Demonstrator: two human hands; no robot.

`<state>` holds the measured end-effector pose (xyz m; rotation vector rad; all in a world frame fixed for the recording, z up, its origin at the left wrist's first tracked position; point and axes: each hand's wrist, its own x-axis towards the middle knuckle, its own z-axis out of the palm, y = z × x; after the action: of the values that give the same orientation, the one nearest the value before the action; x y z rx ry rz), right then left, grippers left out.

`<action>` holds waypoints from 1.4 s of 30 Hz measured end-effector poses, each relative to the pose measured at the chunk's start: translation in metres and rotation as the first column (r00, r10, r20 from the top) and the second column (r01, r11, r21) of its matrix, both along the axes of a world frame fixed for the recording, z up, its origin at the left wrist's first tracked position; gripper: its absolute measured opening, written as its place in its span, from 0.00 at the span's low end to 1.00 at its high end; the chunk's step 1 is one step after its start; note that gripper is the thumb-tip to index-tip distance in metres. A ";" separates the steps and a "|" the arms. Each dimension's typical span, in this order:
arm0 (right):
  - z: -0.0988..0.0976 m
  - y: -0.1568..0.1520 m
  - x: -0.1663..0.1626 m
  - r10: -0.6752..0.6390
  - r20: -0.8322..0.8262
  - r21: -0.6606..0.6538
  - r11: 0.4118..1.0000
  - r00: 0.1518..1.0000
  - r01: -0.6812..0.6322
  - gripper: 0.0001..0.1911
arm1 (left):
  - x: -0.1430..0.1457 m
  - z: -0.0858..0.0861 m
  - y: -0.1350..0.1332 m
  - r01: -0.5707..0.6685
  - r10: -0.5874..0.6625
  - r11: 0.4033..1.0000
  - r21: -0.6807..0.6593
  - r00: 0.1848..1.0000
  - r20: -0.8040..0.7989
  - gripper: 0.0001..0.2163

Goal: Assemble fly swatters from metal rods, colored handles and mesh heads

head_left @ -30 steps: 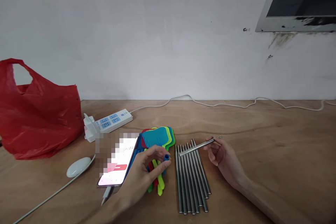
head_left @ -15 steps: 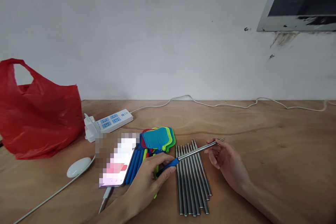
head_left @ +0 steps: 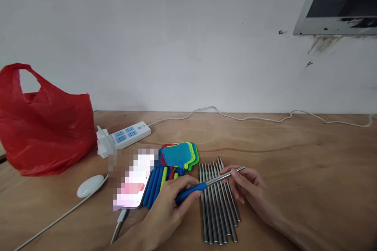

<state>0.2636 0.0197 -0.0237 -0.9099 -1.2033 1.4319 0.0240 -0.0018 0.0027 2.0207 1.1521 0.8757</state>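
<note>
My left hand [head_left: 173, 206] is closed around a blue handle [head_left: 191, 192], held above the table at a slant. A thin metal rod [head_left: 216, 179] runs out of the handle's upper end toward the right. My right hand [head_left: 249, 189] pinches this rod close to its far tip. Beneath the rod lies a row of several loose metal rods [head_left: 217, 211], side by side with their narrow ends pointing away. Mesh fly swatter heads [head_left: 178, 154] in blue, green, yellow and red are stacked behind my left hand. Several more blue handles [head_left: 152, 186] lie left of it, partly hidden.
A lit phone [head_left: 138, 180], partly blurred out, stands left of the handles with a cable plugged in. Further left are a white mouse-shaped object [head_left: 91, 186], a white power strip [head_left: 132, 135] and a red plastic bag [head_left: 50, 129]. A white cord [head_left: 244, 119] runs along the wall.
My right hand has moved left and slightly down, nearer my left hand. Less of the rod shows beyond the blue handle than before. The view has shifted slightly.
</note>
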 end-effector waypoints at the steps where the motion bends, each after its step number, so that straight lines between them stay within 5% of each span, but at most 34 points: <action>1: -0.001 0.000 0.000 0.020 0.010 0.003 1.000 1.000 -0.020 0.18 | 0.000 0.000 0.000 -0.001 0.001 1.000 -0.003 1.000 0.001 0.07; 13: 0.005 0.000 -0.002 0.159 -0.058 -0.106 0.981 0.986 -0.164 0.20 | 0.001 0.002 -0.008 0.023 -0.023 0.999 0.022 1.000 -0.012 0.10; 17: 0.008 0.007 0.000 0.028 -0.165 -0.215 0.974 0.986 -0.063 0.20 | -0.005 0.009 -0.002 0.020 -0.011 0.988 0.153 0.998 -0.064 0.13; 20: 0.006 0.014 0.004 -0.036 -0.200 -0.297 0.954 0.979 -0.026 0.20 | -0.016 0.005 0.013 -0.136 0.211 0.929 0.343 0.959 -0.191 0.12; 24: 0.004 0.016 0.004 0.048 -0.268 -0.336 0.931 0.962 -0.140 0.24 | -0.030 -0.013 0.032 -0.133 0.362 0.858 0.496 0.843 -0.399 0.19; 30: 0.010 0.008 0.004 0.028 -0.332 -0.428 0.886 0.943 -0.177 0.19 | -0.029 -0.014 0.031 -0.148 0.450 0.840 0.523 0.729 -0.516 0.18; 42: 0.011 0.013 0.008 0.031 -0.405 -0.438 0.870 0.914 -0.224 0.16 | -0.039 -0.008 0.035 -0.081 0.334 0.876 0.475 0.812 -0.478 0.17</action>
<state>0.2712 0.0330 -0.0130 -0.8205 -0.6261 1.9652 -0.0148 0.0328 -0.0057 2.6672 1.6398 0.7169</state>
